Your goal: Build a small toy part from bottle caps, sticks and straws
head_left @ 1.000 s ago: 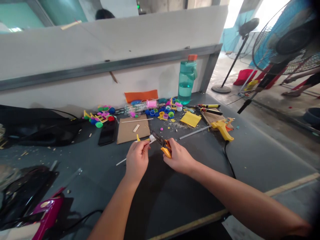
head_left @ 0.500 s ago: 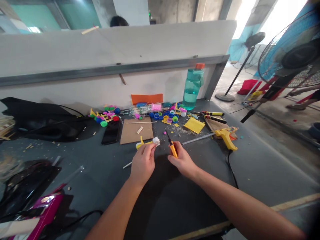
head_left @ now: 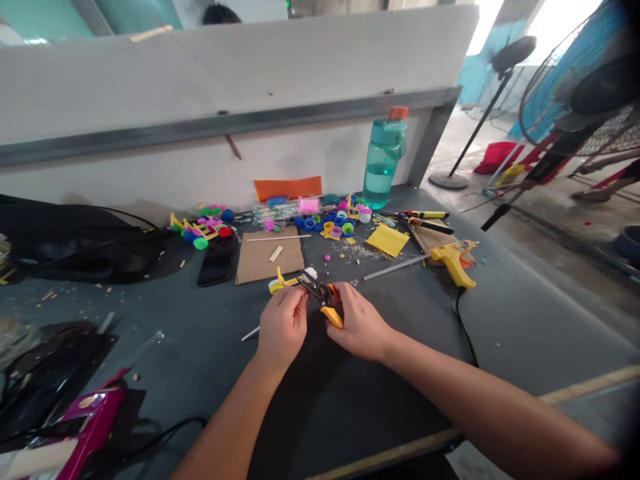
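Note:
My left hand (head_left: 283, 325) is closed, fingertips pinching a thin white stick (head_left: 250, 334) whose tail sticks out to the left of the hand. In my right hand (head_left: 361, 323) are pliers with orange handles (head_left: 332, 317), handles spread. Their dark jaws (head_left: 314, 287) point left and reach the left fingertips, where the stick's other end is hidden. Just beyond the left hand is a small yellow piece with white caps (head_left: 277, 285); whether the hand touches it I cannot tell.
Behind the hands lie cardboard (head_left: 270, 255), a phone (head_left: 216, 262), colourful bottle caps (head_left: 335, 227) and a yellow sheet (head_left: 387, 240). A teal bottle (head_left: 383, 163) stands at the back. At right are a yellow glue gun (head_left: 453, 260) and other pliers (head_left: 430, 224); a magenta device (head_left: 93, 417) is front left.
My right hand has moved the pliers left, and their jaws now meet the left fingertips. The handles have spread. The view has tilted down slightly.

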A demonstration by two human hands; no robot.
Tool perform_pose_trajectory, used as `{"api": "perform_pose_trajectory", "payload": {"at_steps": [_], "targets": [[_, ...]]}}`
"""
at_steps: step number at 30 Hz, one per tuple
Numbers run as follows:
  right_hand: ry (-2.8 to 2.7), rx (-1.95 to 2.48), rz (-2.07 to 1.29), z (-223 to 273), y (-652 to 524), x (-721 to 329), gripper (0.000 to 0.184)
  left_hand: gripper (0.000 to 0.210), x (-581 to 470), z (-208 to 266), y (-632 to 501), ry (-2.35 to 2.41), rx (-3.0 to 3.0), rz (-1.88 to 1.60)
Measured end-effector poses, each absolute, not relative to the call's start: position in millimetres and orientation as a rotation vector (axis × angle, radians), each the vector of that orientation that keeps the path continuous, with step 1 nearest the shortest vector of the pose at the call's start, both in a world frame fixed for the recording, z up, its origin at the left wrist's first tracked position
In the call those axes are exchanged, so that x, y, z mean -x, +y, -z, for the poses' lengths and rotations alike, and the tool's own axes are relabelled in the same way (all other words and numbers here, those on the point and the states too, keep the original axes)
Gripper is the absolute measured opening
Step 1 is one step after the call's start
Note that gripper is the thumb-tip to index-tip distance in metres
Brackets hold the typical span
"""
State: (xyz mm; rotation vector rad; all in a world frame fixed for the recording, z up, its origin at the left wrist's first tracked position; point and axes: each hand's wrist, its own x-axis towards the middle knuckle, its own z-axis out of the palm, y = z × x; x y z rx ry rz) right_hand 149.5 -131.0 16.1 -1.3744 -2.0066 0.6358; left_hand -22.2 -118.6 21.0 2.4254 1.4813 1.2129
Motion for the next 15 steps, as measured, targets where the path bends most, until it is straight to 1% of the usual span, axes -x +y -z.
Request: {"api": "perform_pose_trajectory", "payload": {"at_steps": [8,15], "targets": [[-2.034,1.381,-0.613,-11.7,-131.3,-151.1,0.04,0.014,18.7,-19.8,-119.8,1.544,-2.396,-1.213],[-2.073,1.361,-0.555,-17.6,-133.6,-150.2,0.04,0.013,16.9,-19.4,-120.8,1.519,-2.342,-1.273]]}}
